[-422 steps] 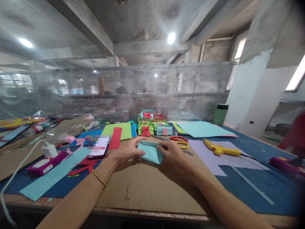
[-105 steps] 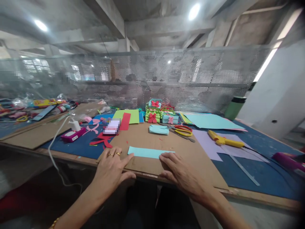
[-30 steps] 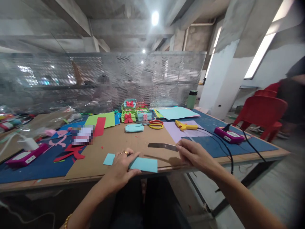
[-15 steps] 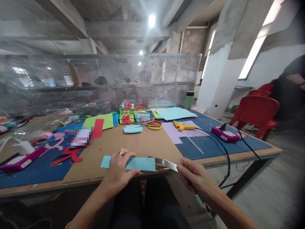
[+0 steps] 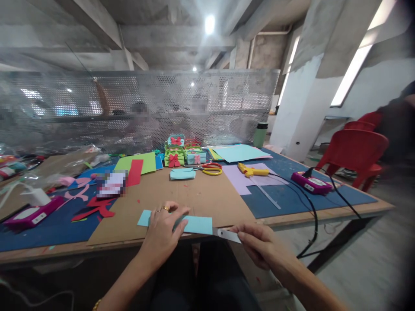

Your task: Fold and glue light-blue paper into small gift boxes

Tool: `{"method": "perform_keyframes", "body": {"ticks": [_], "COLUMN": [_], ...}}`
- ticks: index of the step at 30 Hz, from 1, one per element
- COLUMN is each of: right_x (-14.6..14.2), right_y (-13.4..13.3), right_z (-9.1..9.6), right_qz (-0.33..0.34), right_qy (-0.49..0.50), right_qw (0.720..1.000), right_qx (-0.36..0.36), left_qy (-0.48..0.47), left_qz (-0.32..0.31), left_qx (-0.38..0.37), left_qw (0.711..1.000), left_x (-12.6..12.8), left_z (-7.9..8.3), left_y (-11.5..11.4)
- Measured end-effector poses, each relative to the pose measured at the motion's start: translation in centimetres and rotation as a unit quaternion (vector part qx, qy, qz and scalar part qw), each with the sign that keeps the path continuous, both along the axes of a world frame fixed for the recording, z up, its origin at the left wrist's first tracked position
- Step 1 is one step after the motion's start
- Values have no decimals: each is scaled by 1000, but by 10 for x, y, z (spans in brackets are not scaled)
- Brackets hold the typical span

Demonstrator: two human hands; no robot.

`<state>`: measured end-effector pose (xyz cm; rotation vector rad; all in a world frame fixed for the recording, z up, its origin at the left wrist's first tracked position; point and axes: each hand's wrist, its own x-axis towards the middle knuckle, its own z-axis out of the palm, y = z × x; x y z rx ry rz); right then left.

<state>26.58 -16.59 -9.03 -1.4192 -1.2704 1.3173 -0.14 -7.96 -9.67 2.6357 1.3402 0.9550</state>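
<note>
The left hand point(image 5: 167, 224) lies palm down with its fingers loosely bent and apart, holding nothing between them, across a light blue paper strip point(image 5: 198, 224). A short end of the strip shows left of these fingers, a longer part to their right; the thumb is over the strip. A gold ring point(image 5: 165, 208) sits on one finger.

The right hand point(image 5: 259, 242) pinches the pale end of a metal knife point(image 5: 229, 236) between thumb and fingers. From those fingertips the knife runs left to the strip's right end, where the rest of its blade is hidden, apparently beneath the paper.

Under the left fingers and strip lies brown cardboard point(image 5: 194, 194). Beyond the fingertips are a folded light blue paper piece point(image 5: 182, 174) and scissors point(image 5: 212, 169); left of the left fingers, red paper scraps point(image 5: 97, 208); beyond the right fingers, a yellow glue gun point(image 5: 254, 171).
</note>
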Motion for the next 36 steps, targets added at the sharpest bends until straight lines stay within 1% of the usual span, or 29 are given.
{"method": "perform_keyframes", "body": {"ticks": [2, 5, 7, 9, 12, 15, 18, 20, 23, 27, 31, 34, 36], "right_x": [-5, -11, -14, -16, -19, -21, -18, -15, -13, -17, -20, -21, -22], "right_y": [-1, -2, -3, -3, -2, 0, 1, 0, 1, 6, 12, 14, 14], "right_z": [0, -1, -1, -1, 2, 6, 8, 8, 8, 9, 10, 11, 12], "right_qz": [-6, -21, -39, -53, -63, -69, -78, -84, -84, -77, -72, -67, -69], "right_qy": [-1, -9, -12, -7, 8, 28, 53, 67, 69, 53, 47, 48, 45], "right_qw": [1000, 1000, 999, 998, 998, 997, 996, 994, 994, 996, 996, 997, 997], "right_qx": [-5, 5, 13, 16, 14, 6, 2, 3, 7, 3, 4, -5, -7], "left_qy": [4, 33, 81, 133, 180, 197, 198, 189, 181, 187, 189, 178, 163], "left_qz": [-28, -92, -124, -131, -95, -53, -11, 30, 74, 74, 52, 29, 19], "left_qx": [50, 117, 129, 123, 116, 114, 115, 118, 123, 126, 135, 139, 123], "left_qw": [998, 988, 981, 975, 972, 972, 973, 974, 973, 971, 971, 974, 979], "left_x": [0, -2, -5, -8, -8, -6, -6, -7, -8, -9, -13, -14, -12], "left_z": [-2, -4, -5, -5, -7, -10, -14, -17, -21, -23, -23, -18, -11], "left_y": [0, 0, 0, -1, -2, -4, -6, -7, -8, -7, -6, -5, -3]}}
